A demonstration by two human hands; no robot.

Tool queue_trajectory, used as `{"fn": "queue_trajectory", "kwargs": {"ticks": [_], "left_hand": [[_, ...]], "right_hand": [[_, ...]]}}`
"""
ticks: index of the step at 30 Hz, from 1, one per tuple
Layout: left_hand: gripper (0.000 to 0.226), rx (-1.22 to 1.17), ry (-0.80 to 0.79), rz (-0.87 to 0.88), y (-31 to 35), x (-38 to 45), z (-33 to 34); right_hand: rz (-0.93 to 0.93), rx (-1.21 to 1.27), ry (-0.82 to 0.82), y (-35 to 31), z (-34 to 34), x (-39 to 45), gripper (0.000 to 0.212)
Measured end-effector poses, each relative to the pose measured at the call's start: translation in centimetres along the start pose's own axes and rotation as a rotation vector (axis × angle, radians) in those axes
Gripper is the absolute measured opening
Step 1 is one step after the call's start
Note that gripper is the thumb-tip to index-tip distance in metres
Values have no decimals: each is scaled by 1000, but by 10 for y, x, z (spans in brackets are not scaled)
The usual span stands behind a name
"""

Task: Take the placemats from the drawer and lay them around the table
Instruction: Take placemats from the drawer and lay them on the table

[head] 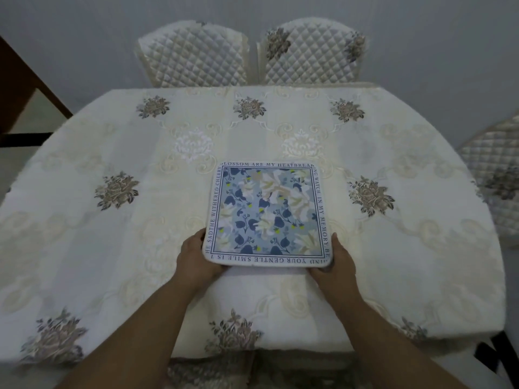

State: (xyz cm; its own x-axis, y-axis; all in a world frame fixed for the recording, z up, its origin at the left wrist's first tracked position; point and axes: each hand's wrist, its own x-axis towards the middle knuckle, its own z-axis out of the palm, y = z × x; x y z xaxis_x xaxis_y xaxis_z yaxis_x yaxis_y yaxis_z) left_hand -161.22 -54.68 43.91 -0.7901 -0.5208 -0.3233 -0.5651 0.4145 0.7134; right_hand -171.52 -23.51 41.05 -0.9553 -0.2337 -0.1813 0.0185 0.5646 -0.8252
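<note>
Fabric placemat (268, 213) gripped at near corners by left hand (196, 258) & right hand (334, 261) over table (421, 248). Risk: mat lands skewed, or tablecloth (84, 248) bunches if dragged.

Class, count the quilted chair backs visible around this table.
3: two side by side at the far edge, left and right; one at the right edge. Others may be hidden.

Left hand (196, 255), right hand (335, 262) extended forward, fingers curled under, gripping.

Two quilted chairs (193, 56) against a plain grey wall (84, 29)
</note>
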Motion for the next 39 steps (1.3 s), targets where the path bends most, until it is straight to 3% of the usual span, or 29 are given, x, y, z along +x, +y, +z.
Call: {"fn": "queue_trajectory", "kwargs": {"ticks": [3, 6, 10, 11, 13, 16, 21, 23, 26, 29, 32, 34, 36, 39], "left_hand": [[94, -44, -15, -107, -5, 10, -2], [119, 9, -38, -154, -14, 19, 2], [129, 75, -142, -114, 5, 1, -7], [133, 58, -180, -137, 10, -2, -10], [117, 74, -197, -138, 17, -6, -12], [72, 24, -26, -85, 28, -9, -8], [29, -258, 221, -180, 52, -11, -12], [28, -329, 216, -175, 58, -11, -15], [56, -475, 1, -175, 71, -19, -24], [79, -442, -278, -209, 79, -40, -36], [70, -316, -450, -279, 74, -70, -40], [57, -160, -424, -214, 71, -90, -41], [50, -107, -323, -86, 70, -110, -44], [50, -415, -204, -80, 79, -138, -56]], "right_hand": [[81, 38, 55, -15, -1, 7, 72], [141, -1, 47, -19, -5, 11, 77], [204, -58, -44, -3, 6, 9, 140], [204, -30, -55, -10, 9, 3, 143], [185, 6, -56, -31, 10, -6, 128], [222, 49, 5, -41, 9, -5, 86], [223, -76, -11, -57, 2, -1, 66], [167, -114, 53, -63, -4, -2, 47], [175, -3, 128, -75, -20, -7, 19], [289, 158, -55, -87, -39, -13, 40], [468, 162, -236, -98, -56, -26, 49], [457, -2, -298, -103, -65, -41, 48], [356, -169, -242, -109, -72, -60, 50], [260, -123, -172, -127, -90, -91, 54]]}}
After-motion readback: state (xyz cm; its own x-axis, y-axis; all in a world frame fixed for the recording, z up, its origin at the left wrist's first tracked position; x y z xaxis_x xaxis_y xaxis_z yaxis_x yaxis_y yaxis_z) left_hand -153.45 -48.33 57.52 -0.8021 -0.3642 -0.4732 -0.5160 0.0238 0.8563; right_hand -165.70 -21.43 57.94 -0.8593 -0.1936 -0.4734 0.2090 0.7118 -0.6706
